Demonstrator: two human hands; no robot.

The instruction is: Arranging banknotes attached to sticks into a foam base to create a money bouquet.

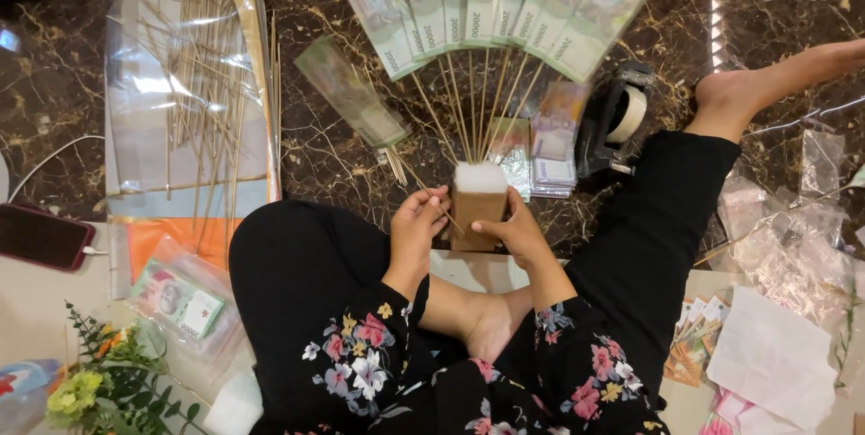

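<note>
1. A person sits cross-legged on a dark brown marble floor veined with gold (pixel 324 155), in black trousers and a black top printed with pink and white flowers, seen from above.
2. Both hands meet at a small brown block with a white foam top (pixel 478 201), which stands upright on the floor just in front of the crossed legs.
3. The left hand (pixel 416 223) presses against the block's left face, fingers curled and pinching a thin wooden skewer (pixel 446 210) near the block's upper edge.
4. The right hand (pixel 520 229) wraps the block's right side, fingers closed around it.
5. A fan of green banknotes in clear sleeves on wooden sticks (pixel 496 2) rises from the foam top and spreads wide toward the far edge of the floor.
6. One more sleeved green banknote on a stick (pixel 353 97) lies tilted just left of the fan, apart from it.
7. A black tape dispenser with a pale roll (pixel 622 119) sits near the block's right, beside the person's bare foot (pixel 766 83).
8. A clear plastic bag of loose wooden skewers (pixel 194 83) lies well to the left, leaving bare floor between it and the fan.
9. A dark phone (pixel 43 237) rests at the left edge; crumpled clear wrappers (pixel 793 255) crowd the right edge.
</note>
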